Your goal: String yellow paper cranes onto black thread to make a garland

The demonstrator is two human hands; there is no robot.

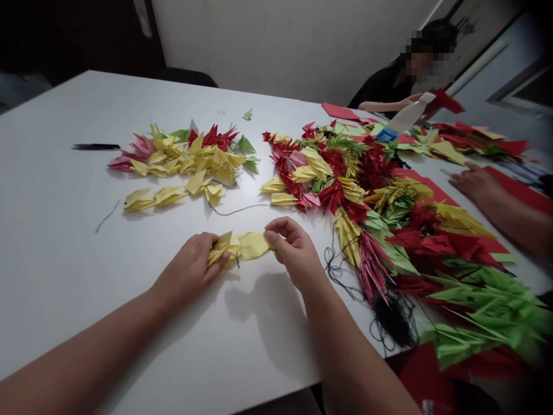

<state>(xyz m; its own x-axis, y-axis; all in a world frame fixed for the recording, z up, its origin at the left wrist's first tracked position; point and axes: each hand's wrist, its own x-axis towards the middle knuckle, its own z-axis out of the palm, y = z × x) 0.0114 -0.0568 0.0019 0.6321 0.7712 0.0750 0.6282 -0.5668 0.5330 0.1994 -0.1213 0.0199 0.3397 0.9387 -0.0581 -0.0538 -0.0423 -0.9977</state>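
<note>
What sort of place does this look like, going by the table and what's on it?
Probably an indoor craft workroom, though that's a judgement from what shows: a long white table is covered in heaps of folded paper cranes, black thread trails among them, and a co-worker sits at the far end.

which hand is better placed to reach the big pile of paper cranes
Right, probably: the right hand grips the yellow paper cranes on the side nearest the big multicoloured pile of paper cranes, while the left hand sits at their far end.

A white table [56, 242] stands before a pale wall [268, 46] with a framed picture [486, 29].
</note>
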